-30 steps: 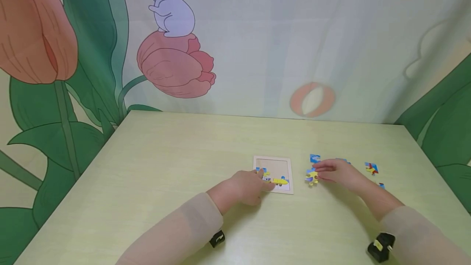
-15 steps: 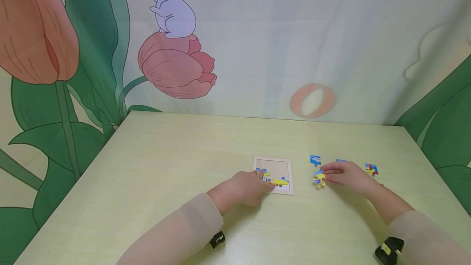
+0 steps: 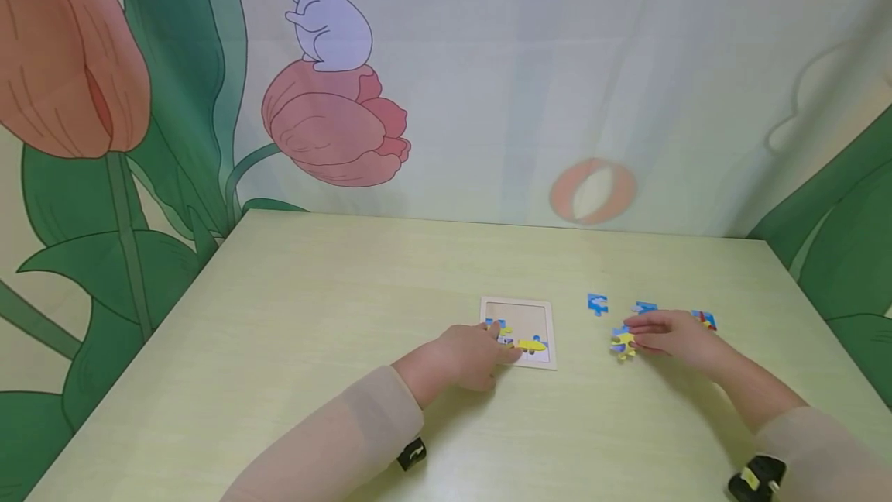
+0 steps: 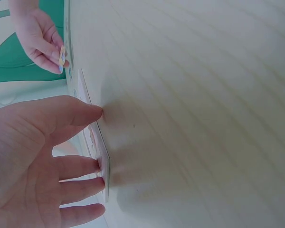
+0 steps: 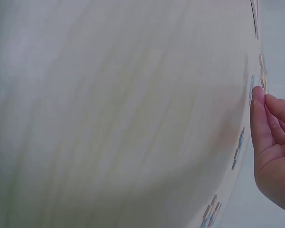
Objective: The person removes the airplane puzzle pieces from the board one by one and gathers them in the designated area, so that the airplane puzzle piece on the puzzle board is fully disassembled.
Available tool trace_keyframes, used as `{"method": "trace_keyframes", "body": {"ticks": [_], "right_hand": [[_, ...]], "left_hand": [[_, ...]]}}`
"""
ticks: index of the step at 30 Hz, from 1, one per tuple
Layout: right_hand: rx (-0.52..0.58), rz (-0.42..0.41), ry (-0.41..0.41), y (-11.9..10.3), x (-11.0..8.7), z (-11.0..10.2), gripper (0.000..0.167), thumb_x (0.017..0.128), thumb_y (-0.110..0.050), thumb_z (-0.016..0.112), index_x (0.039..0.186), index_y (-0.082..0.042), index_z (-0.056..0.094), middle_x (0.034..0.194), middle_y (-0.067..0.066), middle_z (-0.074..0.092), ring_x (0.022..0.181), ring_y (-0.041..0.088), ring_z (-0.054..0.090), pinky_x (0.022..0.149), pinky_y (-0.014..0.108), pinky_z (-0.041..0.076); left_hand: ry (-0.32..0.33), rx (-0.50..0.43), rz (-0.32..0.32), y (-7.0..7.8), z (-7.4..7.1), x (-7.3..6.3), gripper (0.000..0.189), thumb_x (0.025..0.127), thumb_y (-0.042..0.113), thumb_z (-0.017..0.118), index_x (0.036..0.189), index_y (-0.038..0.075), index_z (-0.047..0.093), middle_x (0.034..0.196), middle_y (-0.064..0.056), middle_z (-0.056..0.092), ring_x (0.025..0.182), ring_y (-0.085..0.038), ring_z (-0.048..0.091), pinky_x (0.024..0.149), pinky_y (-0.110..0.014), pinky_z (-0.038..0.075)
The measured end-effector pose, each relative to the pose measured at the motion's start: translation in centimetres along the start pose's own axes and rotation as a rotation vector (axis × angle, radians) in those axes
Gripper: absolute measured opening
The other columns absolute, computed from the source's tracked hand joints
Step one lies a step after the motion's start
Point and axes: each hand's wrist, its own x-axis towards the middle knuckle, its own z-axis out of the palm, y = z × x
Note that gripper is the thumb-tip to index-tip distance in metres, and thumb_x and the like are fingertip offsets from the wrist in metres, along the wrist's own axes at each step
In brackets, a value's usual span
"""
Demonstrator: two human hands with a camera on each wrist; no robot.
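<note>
A pale wooden puzzle tray (image 3: 519, 310) lies on the yellow-green table (image 3: 334, 308), with a yellow piece (image 3: 531, 345) and a few blue ones fitted along its near edge. My left hand (image 3: 503, 348) rests at the tray's near left corner, fingers fairly straight, fingertips (image 4: 99, 165) touching the tray's edge (image 4: 106, 164). To the right of the tray my right hand (image 3: 630, 334) pinches a yellow-and-blue puzzle piece (image 3: 622, 343) low over the table. That piece (image 4: 62, 53) also shows between the right hand's fingertips in the left wrist view.
Loose pieces lie around the right hand: a blue one (image 3: 597, 304), another blue one (image 3: 644, 307) and a red-and-blue one (image 3: 706, 321). A printed curtain with flowers and a rabbit (image 3: 324, 14) hangs behind the table's far edge.
My right hand has carried the yellow-and-blue piece to the right, away from the tray. The left hand has stayed at the tray's corner.
</note>
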Motion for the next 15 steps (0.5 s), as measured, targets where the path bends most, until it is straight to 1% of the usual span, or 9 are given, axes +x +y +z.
{"method": "trace_keyframes", "body": {"ticks": [4, 9, 13, 15], "right_hand": [[-0.012, -0.004, 0.011, 0.6, -0.3, -0.4, 0.041, 0.089, -0.007, 0.062, 0.123, 0.013, 0.051, 0.118, 0.026, 0.058, 0.103, 0.027, 0.062, 0.078, 0.028, 0.052], [-0.028, 0.004, 0.008, 0.9, -0.6, -1.0, 0.042, 0.089, -0.007, 0.062, 0.123, 0.015, 0.050, 0.120, 0.028, 0.056, 0.102, 0.026, 0.062, 0.078, 0.029, 0.052], [-0.002, 0.003, -0.001, 0.9, -0.9, -1.6, 0.042, 0.089, -0.004, 0.060, 0.123, 0.017, 0.048, 0.122, 0.031, 0.053, 0.099, 0.019, 0.063, 0.079, 0.029, 0.052], [-0.013, 0.006, 0.004, 1.0, -1.0, -1.8, 0.041, 0.089, -0.004, 0.060, 0.123, 0.017, 0.048, 0.123, 0.032, 0.053, 0.099, 0.019, 0.063, 0.078, 0.029, 0.052]], "left_hand": [[0.000, 0.002, -0.002, 0.0, 0.0, -0.1, 0.056, 0.090, 0.024, 0.057, 0.140, 0.042, 0.039, 0.150, -0.009, 0.028, 0.136, -0.021, 0.029, 0.064, -0.025, 0.041], [0.000, 0.001, -0.003, 0.1, -0.1, -0.1, 0.057, 0.089, 0.025, 0.057, 0.140, 0.043, 0.039, 0.150, -0.009, 0.028, 0.136, -0.021, 0.030, 0.062, -0.024, 0.040], [0.001, 0.006, -0.001, 0.1, -0.1, -0.1, 0.056, 0.090, 0.024, 0.056, 0.140, 0.042, 0.039, 0.150, -0.009, 0.028, 0.135, -0.021, 0.030, 0.057, -0.023, 0.039], [0.002, 0.004, -0.001, 0.1, -0.1, -0.1, 0.056, 0.090, 0.023, 0.056, 0.140, 0.042, 0.039, 0.150, -0.009, 0.028, 0.136, -0.021, 0.030, 0.056, -0.023, 0.039]]}}
